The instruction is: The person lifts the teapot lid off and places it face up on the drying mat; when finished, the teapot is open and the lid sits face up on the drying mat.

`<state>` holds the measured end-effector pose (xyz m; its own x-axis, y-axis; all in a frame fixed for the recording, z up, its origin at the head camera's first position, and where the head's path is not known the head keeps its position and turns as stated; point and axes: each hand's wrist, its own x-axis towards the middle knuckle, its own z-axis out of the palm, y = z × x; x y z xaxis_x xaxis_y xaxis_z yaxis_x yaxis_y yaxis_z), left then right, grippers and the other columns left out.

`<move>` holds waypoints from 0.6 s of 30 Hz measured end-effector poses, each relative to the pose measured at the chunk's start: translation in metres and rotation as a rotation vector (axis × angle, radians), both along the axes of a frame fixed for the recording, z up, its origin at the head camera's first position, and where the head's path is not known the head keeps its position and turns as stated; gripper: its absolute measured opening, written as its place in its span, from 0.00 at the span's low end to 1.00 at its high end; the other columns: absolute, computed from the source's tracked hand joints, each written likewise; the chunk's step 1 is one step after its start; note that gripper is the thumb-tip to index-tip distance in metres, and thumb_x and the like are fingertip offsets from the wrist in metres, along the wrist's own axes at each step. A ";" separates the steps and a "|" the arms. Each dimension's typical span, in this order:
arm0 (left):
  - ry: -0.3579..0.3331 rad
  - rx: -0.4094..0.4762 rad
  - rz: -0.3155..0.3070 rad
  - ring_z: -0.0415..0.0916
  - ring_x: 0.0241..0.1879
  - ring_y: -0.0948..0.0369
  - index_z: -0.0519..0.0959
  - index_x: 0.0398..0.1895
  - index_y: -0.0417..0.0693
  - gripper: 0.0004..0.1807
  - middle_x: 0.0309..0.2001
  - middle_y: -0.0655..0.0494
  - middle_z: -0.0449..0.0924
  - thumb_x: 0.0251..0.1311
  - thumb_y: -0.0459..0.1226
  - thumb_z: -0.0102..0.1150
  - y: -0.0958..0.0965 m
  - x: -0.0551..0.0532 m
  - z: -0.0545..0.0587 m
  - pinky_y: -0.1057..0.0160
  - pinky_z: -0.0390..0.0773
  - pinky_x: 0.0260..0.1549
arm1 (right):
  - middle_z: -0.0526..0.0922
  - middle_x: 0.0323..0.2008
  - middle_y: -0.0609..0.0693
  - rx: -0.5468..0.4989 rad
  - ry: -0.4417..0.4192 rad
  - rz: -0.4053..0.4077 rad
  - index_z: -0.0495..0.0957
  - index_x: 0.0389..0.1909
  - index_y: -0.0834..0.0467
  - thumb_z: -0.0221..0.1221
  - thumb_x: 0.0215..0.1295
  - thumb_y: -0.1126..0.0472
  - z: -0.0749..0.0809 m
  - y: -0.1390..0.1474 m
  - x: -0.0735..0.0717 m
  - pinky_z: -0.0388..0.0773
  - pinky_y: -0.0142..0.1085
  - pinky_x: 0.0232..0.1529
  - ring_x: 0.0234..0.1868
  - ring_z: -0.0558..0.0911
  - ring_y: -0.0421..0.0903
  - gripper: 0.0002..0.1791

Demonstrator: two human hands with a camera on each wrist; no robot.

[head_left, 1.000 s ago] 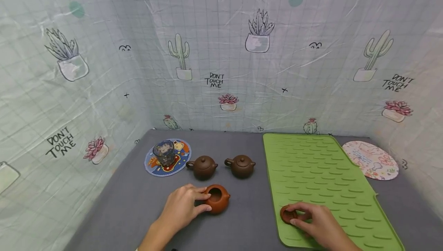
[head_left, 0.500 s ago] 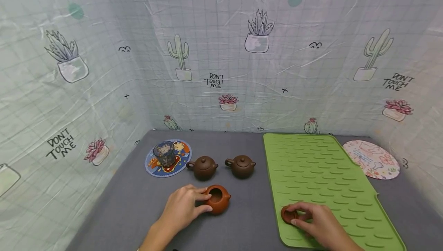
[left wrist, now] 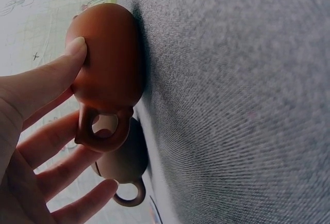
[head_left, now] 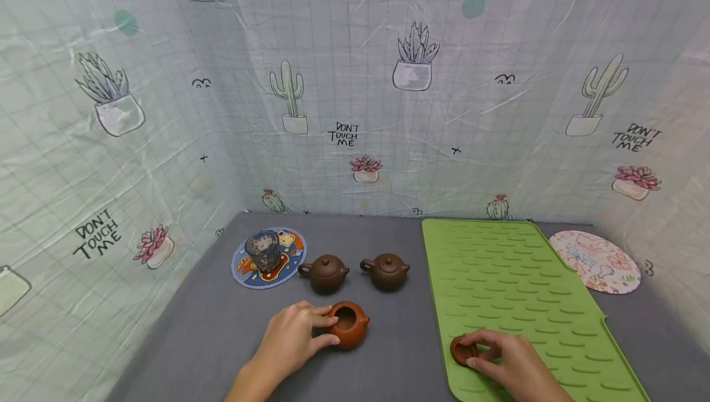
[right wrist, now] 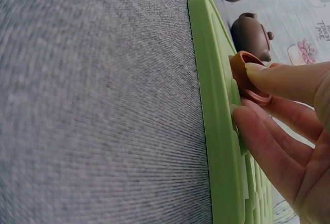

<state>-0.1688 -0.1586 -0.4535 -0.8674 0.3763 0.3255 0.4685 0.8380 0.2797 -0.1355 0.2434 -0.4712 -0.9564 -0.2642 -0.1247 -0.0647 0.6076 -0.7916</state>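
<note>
My left hand (head_left: 292,334) grips the open reddish-brown clay teapot (head_left: 357,331) on the grey cloth, thumb on its near side and fingertips at the round opening. In the left wrist view, the teapot's loop handle (left wrist: 121,137) points toward the other fingers, and the thumb (left wrist: 62,69) presses its body. Over on the green mat, my right hand (head_left: 513,359) pinches a small reddish-brown teapot lid (head_left: 458,352), its hollow side facing up. The right wrist view has the thumb at the lid's (right wrist: 238,72) rim, with other fingertips down by the mat.
Two dark brown lidded teapots, a left one (head_left: 327,275) and a right one (head_left: 386,274), stand behind the open teapot. A glass (head_left: 263,253) sits on a blue patterned round mat (head_left: 244,275). The green mat (head_left: 499,266) lies right, with a pink floral mat (head_left: 604,266) beyond it.
The head view has tilted slightly, so everything sits a little lower in it. Both hands keep the same hold on the teapot and the lid.
</note>
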 end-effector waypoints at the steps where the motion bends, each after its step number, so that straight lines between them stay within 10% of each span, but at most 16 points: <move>1: -0.001 0.003 -0.002 0.86 0.45 0.61 0.92 0.43 0.62 0.19 0.49 0.63 0.91 0.46 0.52 0.79 0.000 0.000 0.000 0.56 0.86 0.39 | 0.88 0.50 0.60 0.002 -0.010 -0.004 0.85 0.50 0.53 0.72 0.59 0.59 0.000 0.000 0.000 0.80 0.34 0.21 0.33 0.87 0.31 0.18; 18: 0.009 0.000 0.007 0.86 0.47 0.62 0.91 0.44 0.63 0.19 0.50 0.63 0.90 0.47 0.51 0.78 0.000 0.002 -0.001 0.57 0.86 0.40 | 0.88 0.50 0.58 0.023 -0.018 -0.032 0.86 0.50 0.52 0.72 0.58 0.57 -0.004 0.000 -0.002 0.80 0.33 0.24 0.34 0.87 0.32 0.18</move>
